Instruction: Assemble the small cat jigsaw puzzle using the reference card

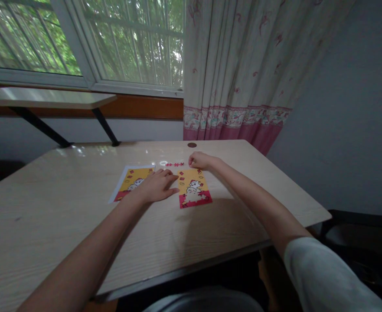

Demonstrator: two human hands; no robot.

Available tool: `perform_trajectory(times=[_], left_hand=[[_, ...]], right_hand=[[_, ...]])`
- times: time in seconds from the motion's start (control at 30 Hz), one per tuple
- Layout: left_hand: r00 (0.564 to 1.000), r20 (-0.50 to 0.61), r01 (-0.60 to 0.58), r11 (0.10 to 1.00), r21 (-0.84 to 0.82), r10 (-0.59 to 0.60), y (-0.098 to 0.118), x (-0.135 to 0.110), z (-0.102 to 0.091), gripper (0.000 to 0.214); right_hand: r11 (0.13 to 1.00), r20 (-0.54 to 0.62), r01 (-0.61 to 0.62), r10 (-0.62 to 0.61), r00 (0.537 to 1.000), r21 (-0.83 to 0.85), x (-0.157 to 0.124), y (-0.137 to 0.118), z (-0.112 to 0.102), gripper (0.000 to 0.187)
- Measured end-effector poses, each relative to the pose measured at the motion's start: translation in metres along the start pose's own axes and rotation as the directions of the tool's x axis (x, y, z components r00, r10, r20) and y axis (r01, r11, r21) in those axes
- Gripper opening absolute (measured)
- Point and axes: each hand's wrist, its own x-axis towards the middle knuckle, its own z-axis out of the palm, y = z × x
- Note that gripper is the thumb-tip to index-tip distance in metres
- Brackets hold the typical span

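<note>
A jigsaw puzzle (194, 173) with a yellow and red picture of a white animal lies flat on the table; a pale gap shows in its lower part. My left hand (158, 186) is open, fingers apart, with its fingertips at the puzzle's left edge. Just beyond the top edge, my right hand (201, 160) is closed in a pinch near the table; whatever is between the fingers is too small to make out. Left of it lies a row of red puzzle pieces (174, 164). A printed sheet (122, 184) with the same picture is partly covered by my left hand and forearm.
The light wooden table (138, 247) has a round dark cap (192, 145) near its back edge. A raised shelf (47, 97) on black legs stands at the back left. Behind are a window and a curtain (236, 86). A dark chair (360, 229) is at the right.
</note>
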Motion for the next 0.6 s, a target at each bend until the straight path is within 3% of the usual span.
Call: perform_trajectory(times=[0.2, 0.33, 0.5, 0.6], left_hand=[[1.0, 0.003, -0.004, 1.0, 0.004, 0.004, 0.0, 0.0, 0.0, 0.052], [1.0, -0.009, 0.003, 0.999, -0.038, -0.004, 0.0, 0.0, -0.001, 0.052], [0.994, -0.098, 0.025, 0.992, -0.127, -0.038, 0.005, 0.003, -0.001, 0.046], [0.974, -0.218, -0.009, 0.942, -0.335, -0.068, 0.021, 0.007, -0.001, 0.034]], right_hand=[[0.998, -0.031, 0.044, -0.042, 0.999, 0.052, -0.017, -0.008, -0.006, 0.023], [0.968, -0.193, 0.15, -0.111, 0.975, 0.202, -0.051, -0.008, -0.011, 0.021], [0.868, -0.341, 0.14, 0.036, 0.939, 0.477, -0.095, -0.006, -0.011, 0.01], [0.715, -0.372, 0.127, 0.197, 0.907, 0.688, -0.109, -0.012, -0.002, 0.021]])
